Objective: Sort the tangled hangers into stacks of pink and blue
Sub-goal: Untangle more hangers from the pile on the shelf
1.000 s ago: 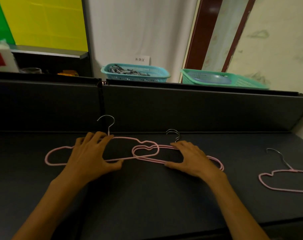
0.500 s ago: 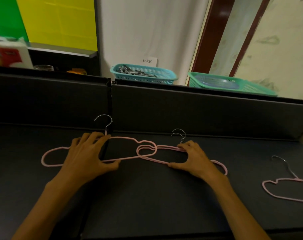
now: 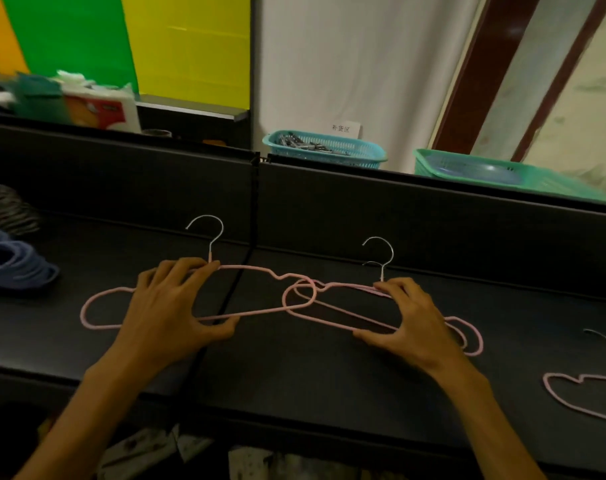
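On the dark table (image 3: 294,368) lie pink wire hangers with metal hooks. My left hand (image 3: 170,306) grips the middle of the left pink hanger (image 3: 256,308), fingers on its top bar and thumb on its bottom bar. My right hand (image 3: 409,317) pinches two stacked pink hangers (image 3: 315,315) the same way. The ends of both sets overlap between my hands. A further pink hanger (image 3: 571,407) lies alone at the right edge. A stack of blue hangers (image 3: 14,265) sits at the far left.
A black upright panel (image 3: 364,202) walls off the back of the table. Behind it stand a teal basket (image 3: 326,150) with clips, a green basket (image 3: 502,174) and packets (image 3: 97,109). The table's front edge runs below my wrists.
The camera has swung left, bringing the blue stack into sight. My right hand has gone from lying flat on its hangers to pinching them, and my two hands are further apart.
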The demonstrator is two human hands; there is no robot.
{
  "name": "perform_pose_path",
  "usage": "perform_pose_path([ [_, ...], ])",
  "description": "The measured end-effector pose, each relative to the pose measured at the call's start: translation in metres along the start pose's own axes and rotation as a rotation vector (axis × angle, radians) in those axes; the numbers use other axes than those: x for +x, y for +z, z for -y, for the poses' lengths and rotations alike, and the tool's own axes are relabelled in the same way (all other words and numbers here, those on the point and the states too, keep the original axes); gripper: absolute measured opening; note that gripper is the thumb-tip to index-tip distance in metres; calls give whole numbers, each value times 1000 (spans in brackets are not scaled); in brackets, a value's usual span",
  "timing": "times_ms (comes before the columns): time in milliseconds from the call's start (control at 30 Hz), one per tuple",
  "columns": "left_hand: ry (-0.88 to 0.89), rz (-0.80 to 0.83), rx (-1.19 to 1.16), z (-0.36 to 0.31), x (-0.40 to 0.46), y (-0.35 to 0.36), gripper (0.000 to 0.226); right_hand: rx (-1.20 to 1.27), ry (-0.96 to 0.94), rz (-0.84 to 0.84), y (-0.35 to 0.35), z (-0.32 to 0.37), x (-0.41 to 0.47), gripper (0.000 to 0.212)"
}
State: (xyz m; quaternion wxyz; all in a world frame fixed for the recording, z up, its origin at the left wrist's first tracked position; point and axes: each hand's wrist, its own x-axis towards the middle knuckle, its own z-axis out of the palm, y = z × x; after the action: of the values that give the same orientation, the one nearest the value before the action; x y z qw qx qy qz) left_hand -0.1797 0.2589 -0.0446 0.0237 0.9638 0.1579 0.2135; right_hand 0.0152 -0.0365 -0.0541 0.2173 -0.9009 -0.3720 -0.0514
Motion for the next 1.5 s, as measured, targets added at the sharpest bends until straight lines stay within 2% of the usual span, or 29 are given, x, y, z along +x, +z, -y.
perform_pose_path([
  [233, -80, -79, 40, 30, -51, -35, 89, 5, -112, 5, 17, 47, 6, 90],
  [433, -163, -131, 60, 84, -94, -63, 87, -6, -187, 6, 46, 116, 22, 87],
  [800, -296, -94, 148, 260, -183, -119, 92, 36, -267, 65, 119, 312, 36, 86],
  [1100, -344, -74, 163, 390, -244, -150, 93, 32, -324, 41, 172, 446, 49, 86],
  [1367, -399, -111, 146, 485, -257, -168, 94, 36, -350, 14, 215, 543, 99, 92],
  [1500, -412, -109, 159, 536, -247, -172, 101, 13, -369, -17, 240, 584, 128, 88],
])
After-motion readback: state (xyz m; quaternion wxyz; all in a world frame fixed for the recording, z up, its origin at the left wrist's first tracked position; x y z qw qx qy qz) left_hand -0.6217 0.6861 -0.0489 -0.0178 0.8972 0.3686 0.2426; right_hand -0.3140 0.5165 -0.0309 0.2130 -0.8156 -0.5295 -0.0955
